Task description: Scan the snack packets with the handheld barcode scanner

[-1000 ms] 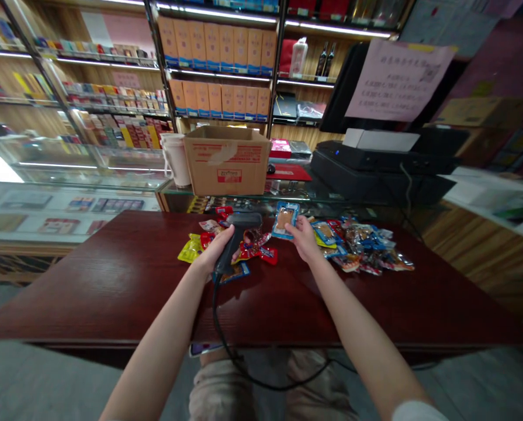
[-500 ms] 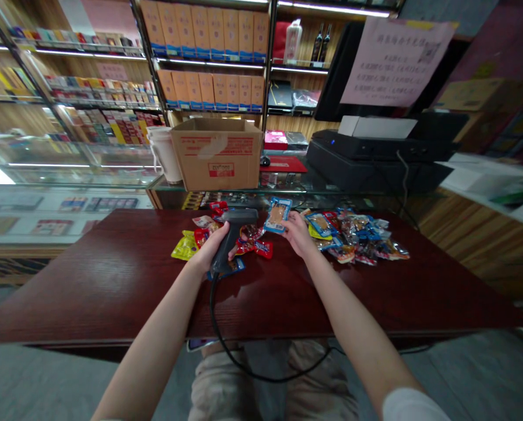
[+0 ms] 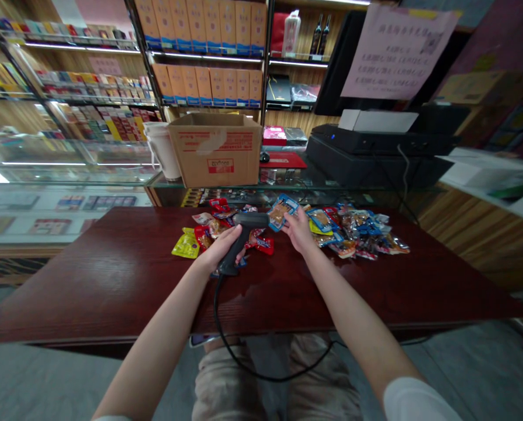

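Over the counter [image 3: 90, 275], the grip of our left hand [image 3: 223, 248] clenches a scanner [image 3: 239, 241], its handle slanting toward 1 o'clock and its nose pointing to 3 o'clock. The nose has closed in just beside a packet [image 3: 281, 211], grasped in the grip of our right hand [image 3: 298, 231].

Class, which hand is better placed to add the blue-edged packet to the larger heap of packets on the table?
Probably the right: the right hand already holds the blue-edged packet and sits next to the heap of packets, while the left hand is wrapped around the black barcode scanner.
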Action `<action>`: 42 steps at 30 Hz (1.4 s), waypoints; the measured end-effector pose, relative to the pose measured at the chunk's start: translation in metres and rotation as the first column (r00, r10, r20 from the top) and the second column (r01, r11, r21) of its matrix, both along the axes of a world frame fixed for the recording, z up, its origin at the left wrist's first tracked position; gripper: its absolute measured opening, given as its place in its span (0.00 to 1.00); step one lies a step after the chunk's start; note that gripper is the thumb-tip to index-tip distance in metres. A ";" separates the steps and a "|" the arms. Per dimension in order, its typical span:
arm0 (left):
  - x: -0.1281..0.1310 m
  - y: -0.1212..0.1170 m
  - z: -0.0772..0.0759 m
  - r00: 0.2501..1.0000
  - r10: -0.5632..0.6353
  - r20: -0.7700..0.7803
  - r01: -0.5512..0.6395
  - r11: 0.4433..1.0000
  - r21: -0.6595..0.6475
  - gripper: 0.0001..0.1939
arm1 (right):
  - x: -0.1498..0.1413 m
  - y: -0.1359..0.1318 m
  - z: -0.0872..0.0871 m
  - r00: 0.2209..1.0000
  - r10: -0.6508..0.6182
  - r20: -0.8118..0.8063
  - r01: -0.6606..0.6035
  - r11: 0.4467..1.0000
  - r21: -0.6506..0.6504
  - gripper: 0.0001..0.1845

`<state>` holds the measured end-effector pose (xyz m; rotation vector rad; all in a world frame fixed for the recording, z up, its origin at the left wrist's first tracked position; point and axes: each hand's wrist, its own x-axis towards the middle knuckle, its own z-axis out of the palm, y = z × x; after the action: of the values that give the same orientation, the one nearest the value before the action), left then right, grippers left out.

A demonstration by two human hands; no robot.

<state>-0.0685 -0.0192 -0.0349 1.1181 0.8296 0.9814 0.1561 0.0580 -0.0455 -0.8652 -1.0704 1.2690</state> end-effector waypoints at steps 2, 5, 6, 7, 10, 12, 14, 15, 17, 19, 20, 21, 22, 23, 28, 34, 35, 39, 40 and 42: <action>0.001 -0.001 0.001 0.999 -0.025 -0.022 0.025 1.000 0.003 0.36 | -0.001 -0.001 0.000 0.999 0.002 0.035 -0.002 1.000 0.011 0.24; 0.005 -0.005 0.006 0.997 -0.055 -0.045 0.056 0.998 0.026 0.35 | -0.002 0.001 0.000 0.996 -0.016 0.083 0.015 1.000 0.016 0.23; 0.006 -0.007 0.008 0.997 -0.057 -0.049 0.059 0.998 0.037 0.34 | -0.003 0.001 -0.001 0.995 -0.033 0.097 0.032 0.999 0.013 0.23; 0.008 -0.008 0.009 0.998 -0.050 -0.048 0.053 0.997 0.049 0.33 | -0.003 0.002 -0.001 0.993 -0.050 0.106 0.049 0.999 0.009 0.22; 0.012 -0.009 0.010 0.999 -0.019 -0.036 0.021 0.997 0.073 0.33 | -0.004 0.001 -0.001 0.995 -0.052 0.080 0.052 0.999 0.002 0.23; 0.013 -0.008 0.008 0.999 -0.009 -0.035 0.011 0.998 0.064 0.33 | -0.005 -0.002 0.000 0.998 -0.023 0.051 0.023 1.000 0.016 0.24; 0.013 -0.007 0.005 0.999 0.005 -0.033 -0.004 0.999 0.045 0.34 | -0.005 -0.003 0.002 0.998 -0.013 0.061 0.010 0.999 0.048 0.23; 0.012 -0.006 0.003 1.000 0.016 -0.026 -0.015 0.999 0.037 0.34 | -0.003 -0.003 0.004 0.995 -0.030 0.090 0.023 0.997 0.076 0.23; 0.010 -0.005 0.001 1.000 0.024 -0.019 -0.024 1.000 0.020 0.35 | 0.007 0.000 0.009 0.967 -0.145 0.208 0.108 0.978 0.177 0.21; 0.007 -0.004 0.002 0.999 0.005 -0.032 -0.005 1.000 0.010 0.36 | 0.026 0.005 0.016 0.862 -0.356 0.362 0.241 0.914 0.327 0.19; 0.004 -0.004 0.004 0.999 0.000 -0.042 0.000 1.000 0.011 0.37 | 0.038 0.008 0.019 0.773 -0.466 0.430 0.302 0.867 0.396 0.19; 0.001 -0.004 0.006 0.999 0.005 -0.049 -0.004 1.000 0.014 0.37 | 0.052 0.011 0.021 0.675 -0.556 0.486 0.357 0.822 0.444 0.20; -0.002 -0.004 0.009 0.999 0.020 -0.051 -0.019 1.000 0.020 0.37 | 0.067 0.014 0.023 0.582 -0.619 0.527 0.409 0.783 0.468 0.23; -0.005 -0.004 0.011 0.998 0.049 -0.047 -0.048 0.999 0.027 0.37 | 0.082 0.016 0.023 0.501 -0.656 0.565 0.451 0.755 0.476 0.26; -0.025 0.002 0.014 0.961 0.273 -0.035 -0.273 0.962 0.021 0.34 | 0.129 0.020 0.014 0.252 -0.672 0.696 0.544 0.694 0.473 0.26; -0.047 0.007 0.015 0.895 0.442 -0.066 -0.441 0.897 0.018 0.33 | 0.114 0.017 0.014 0.145 -0.796 0.588 0.461 0.580 0.672 0.23; -0.049 0.007 0.016 0.892 0.445 -0.071 -0.446 0.895 0.015 0.33 | 0.105 0.017 0.015 0.184 -0.793 0.581 0.417 0.598 0.684 0.20; -0.050 0.010 0.014 0.897 0.439 -0.052 -0.438 0.898 0.029 0.31 | 0.045 0.021 0.012 0.396 -0.614 0.683 0.185 0.782 0.595 0.11; -0.049 0.012 0.012 0.895 0.445 -0.038 -0.443 0.896 0.034 0.31 | 0.027 0.024 0.009 0.445 -0.526 0.724 0.120 0.837 0.534 0.10; -0.047 0.015 0.007 0.888 0.459 -0.023 -0.458 0.888 0.027 0.29 | -0.009 0.031 0.001 0.545 -0.330 0.770 0.028 0.926 0.377 0.12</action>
<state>-0.1154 -0.0041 -0.0278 0.9715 1.1412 1.3703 0.1473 0.0894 -0.0443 -1.3241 -1.8178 0.4074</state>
